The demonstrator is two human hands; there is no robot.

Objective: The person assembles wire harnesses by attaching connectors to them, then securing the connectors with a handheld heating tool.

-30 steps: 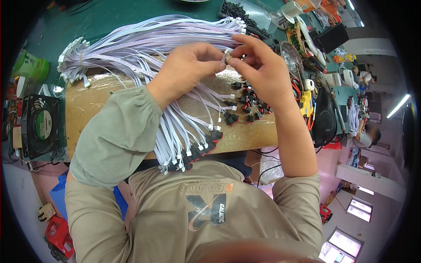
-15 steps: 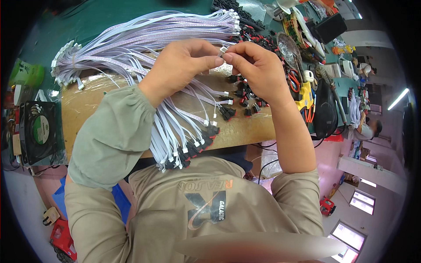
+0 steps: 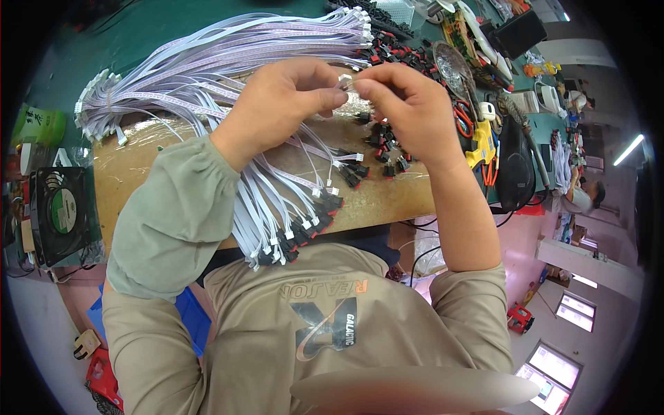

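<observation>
White connector (image 3: 344, 79) | at thumb and index tips of left hand (image 3: 275, 100), pinched on it | right hand (image 3: 409, 105) curled, fingertips just right of connector (can't tell if gripping anything) | both above brown board (image 3: 387, 200), cable bundle (image 3: 228, 43) beyond

We see lettering on the shirt (image 3: 270, 346), to the right of the black fan (image 3: 55, 221) and below it: a line of large capitals, mostly dark with orange at its right end, over a dark letter-shaped emblem (image 3: 326, 326) with small white capitals. On the fan itself we find a round green-and-white label (image 3: 65, 210), its print too small to read. Above the fan, we notice pale characters on a green container (image 3: 40, 126).
</observation>
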